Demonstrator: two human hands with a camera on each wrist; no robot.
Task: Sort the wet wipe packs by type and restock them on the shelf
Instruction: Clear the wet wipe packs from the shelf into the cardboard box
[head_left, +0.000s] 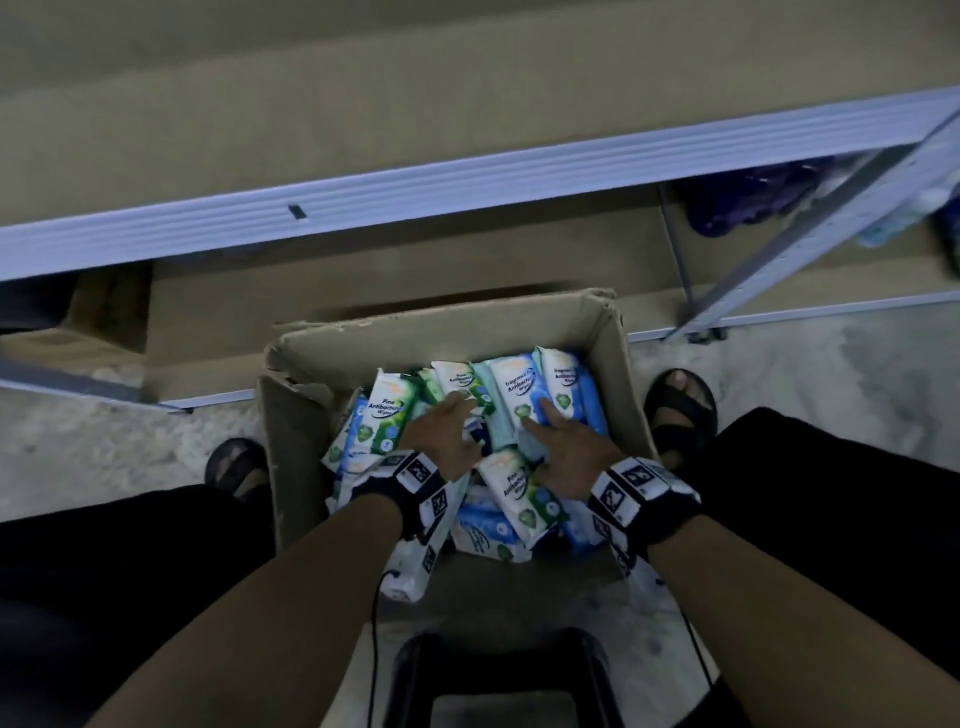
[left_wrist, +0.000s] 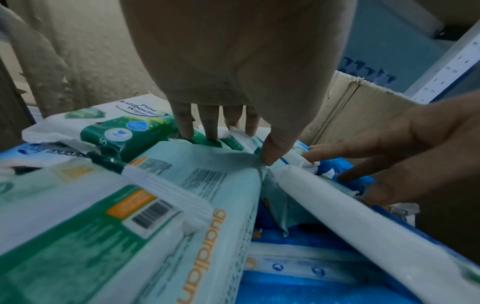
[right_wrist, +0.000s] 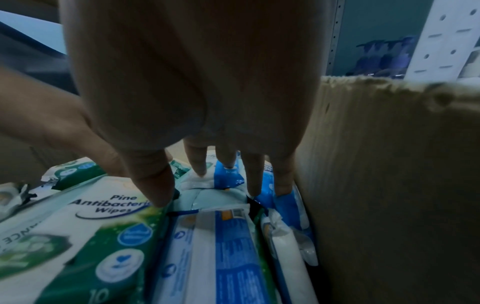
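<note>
Pale, mottled concrete floor (head_left: 104, 441), carrying an open cardboard box (head_left: 631, 405) set just before a grey metal shelf (head_left: 467, 192). Inside the box, a jumbled heap of wet wipe packs (head_left: 511, 395), green pine ones mixed with blue ones, some flat, some on edge

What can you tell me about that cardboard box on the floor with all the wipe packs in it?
The cardboard box is plain brown corrugated card, open at the top, with ragged, torn rims and a creased far flap. It stands on the pale floor in front of the metal shelf, between the person's sandalled feet. Green and blue wipe packs fill it in a loose jumble. The left hand and the right hand both reach inside, fingers on the packs.
</note>
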